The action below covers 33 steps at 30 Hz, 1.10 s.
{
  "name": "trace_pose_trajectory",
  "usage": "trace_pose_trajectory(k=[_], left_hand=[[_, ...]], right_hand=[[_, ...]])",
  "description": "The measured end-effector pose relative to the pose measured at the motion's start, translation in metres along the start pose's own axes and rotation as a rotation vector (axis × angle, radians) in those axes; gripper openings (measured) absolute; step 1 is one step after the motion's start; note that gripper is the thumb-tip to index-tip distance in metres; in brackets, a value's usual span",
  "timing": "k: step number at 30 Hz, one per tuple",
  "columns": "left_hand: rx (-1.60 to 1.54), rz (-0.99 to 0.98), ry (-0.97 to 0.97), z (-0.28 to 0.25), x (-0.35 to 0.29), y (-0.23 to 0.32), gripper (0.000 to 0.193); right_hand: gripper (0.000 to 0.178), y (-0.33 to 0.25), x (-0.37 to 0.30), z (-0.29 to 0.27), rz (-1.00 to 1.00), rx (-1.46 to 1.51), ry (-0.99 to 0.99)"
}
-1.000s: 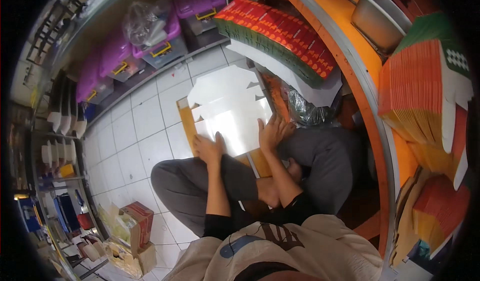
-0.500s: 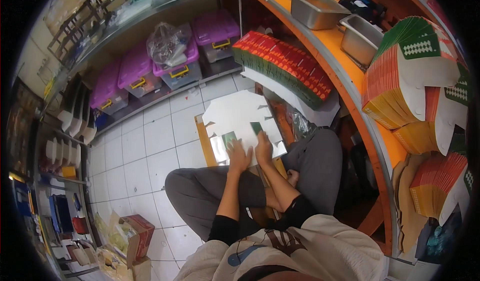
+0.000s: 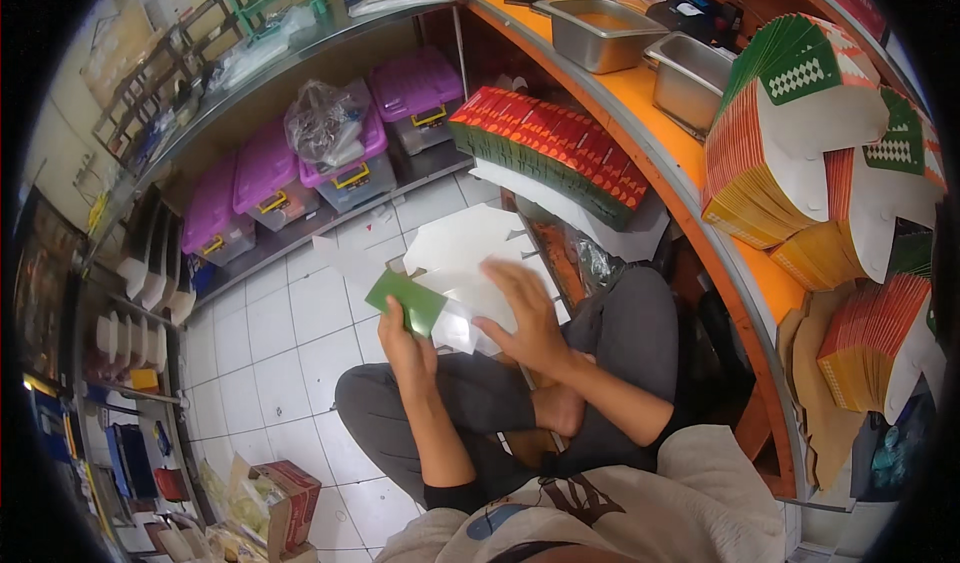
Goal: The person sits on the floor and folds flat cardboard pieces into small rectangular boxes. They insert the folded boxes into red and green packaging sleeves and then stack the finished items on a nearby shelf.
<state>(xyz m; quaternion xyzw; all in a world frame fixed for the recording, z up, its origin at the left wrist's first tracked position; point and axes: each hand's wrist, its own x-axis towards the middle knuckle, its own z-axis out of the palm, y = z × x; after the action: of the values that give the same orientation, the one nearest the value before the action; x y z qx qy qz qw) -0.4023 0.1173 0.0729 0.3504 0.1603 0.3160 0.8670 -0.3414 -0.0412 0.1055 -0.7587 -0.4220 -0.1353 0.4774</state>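
Left hand (image 3: 408, 355): clamped on green card (image 3: 412, 301), likely to steady it near white cardboard (image 3: 455, 238).
Right hand (image 3: 533, 321): spread apart, just beside card.

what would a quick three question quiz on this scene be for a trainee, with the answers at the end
1. Which hand has the green panel in its grip?

2. True or false: the clear plastic bag lies on top of a purple-lidded bin.

3. Where do the two metal pans stand?
a) on the tiled floor
b) on the orange counter
c) across the person's lap

Key:
1. The left hand.
2. True.
3. b
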Motion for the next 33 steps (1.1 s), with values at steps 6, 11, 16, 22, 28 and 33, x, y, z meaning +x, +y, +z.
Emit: trace_pose_trajectory(k=[6, 11, 16, 22, 28, 33], left_hand=[[0.01, -0.062, -0.03, -0.006, -0.008, -0.004, 0.042], [-0.013, -0.076, -0.095, -0.01, -0.009, -0.011, 0.041], [0.14, -0.052, -0.063, 0.001, -0.019, -0.024, 0.038], [0.144, -0.084, -0.129, 0.03, -0.046, -0.041, 0.032], [-0.039, -0.286, -0.146, 0.042, -0.057, -0.039, 0.039], [-0.211, -0.372, -0.183, 0.017, -0.035, -0.022, 0.053]], right_hand=[[0.042, 0.022, -0.018, 0.004, -0.191, 0.096, -0.149], [0.043, 0.032, -0.023, 0.0, -0.159, 0.193, -0.132], [0.045, 0.028, -0.023, -0.009, -0.207, 0.078, -0.224], [0.052, 0.019, -0.028, -0.008, -0.155, -0.051, -0.182], [0.046, 0.019, -0.031, -0.008, -0.139, -0.088, -0.104], [0.032, 0.029, -0.024, -0.021, -0.23, 0.002, -0.247]])
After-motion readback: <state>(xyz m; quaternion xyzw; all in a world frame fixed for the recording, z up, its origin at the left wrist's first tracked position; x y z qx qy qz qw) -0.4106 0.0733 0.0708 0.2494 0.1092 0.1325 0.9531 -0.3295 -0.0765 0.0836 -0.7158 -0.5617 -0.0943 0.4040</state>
